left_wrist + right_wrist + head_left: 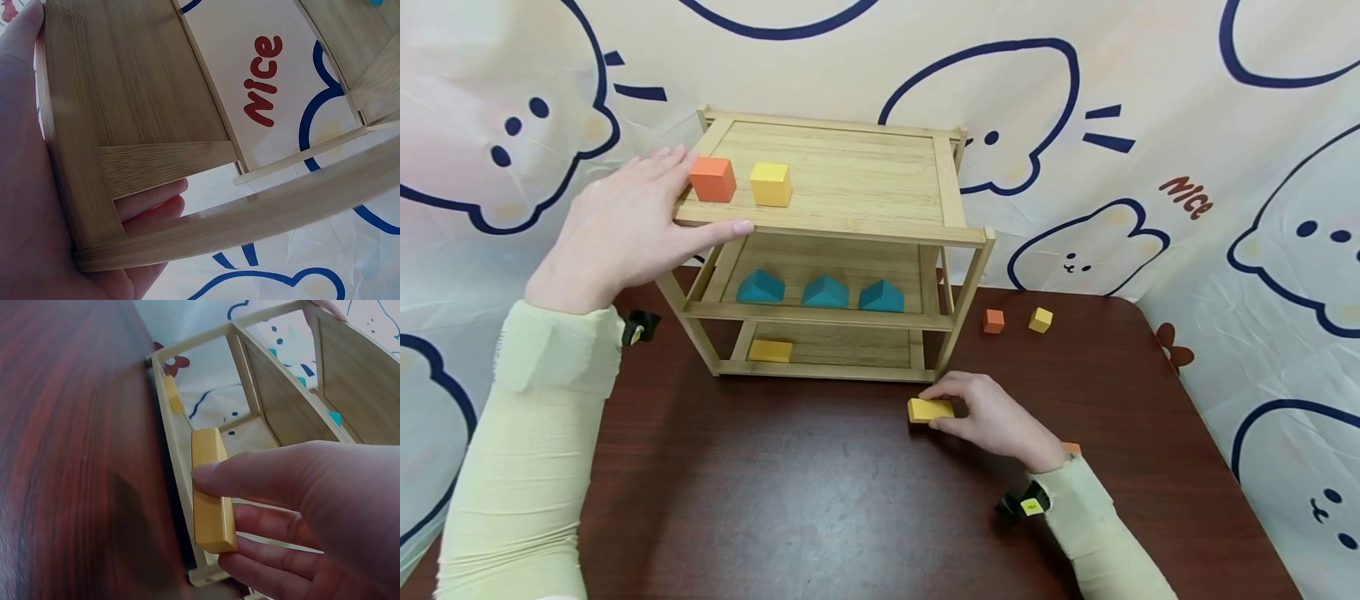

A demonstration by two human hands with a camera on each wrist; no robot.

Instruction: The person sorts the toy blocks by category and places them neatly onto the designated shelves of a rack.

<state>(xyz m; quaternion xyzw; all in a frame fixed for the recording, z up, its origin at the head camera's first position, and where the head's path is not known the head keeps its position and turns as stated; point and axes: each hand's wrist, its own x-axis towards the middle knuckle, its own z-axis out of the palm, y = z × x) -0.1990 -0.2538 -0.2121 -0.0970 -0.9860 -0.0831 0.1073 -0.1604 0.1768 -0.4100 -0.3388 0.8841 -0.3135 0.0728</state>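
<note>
My left hand (625, 225) grips the top left corner of a three-tier wooden shelf (850, 223); its thumb lies along the front edge. In the left wrist view, the fingers (153, 203) show past the shelf's side frame. Beside that hand, an orange cube (712, 180) and a yellow cube (771, 184) sit on the top tier. My right hand (992, 421) pinches a yellow rectangular block (209, 487) between thumb and fingers, in front of the shelf's lower right corner. Another yellow block (771, 351) lies at the left of the bottom tier.
Three teal blocks with slanted sides (825, 292) stand in a row on the middle tier. Right of the shelf, a small orange cube (993, 322) and a small yellow cube (1041, 320) rest on the dark table (760, 483). An orange piece (1072, 448) is mostly hidden behind my right wrist.
</note>
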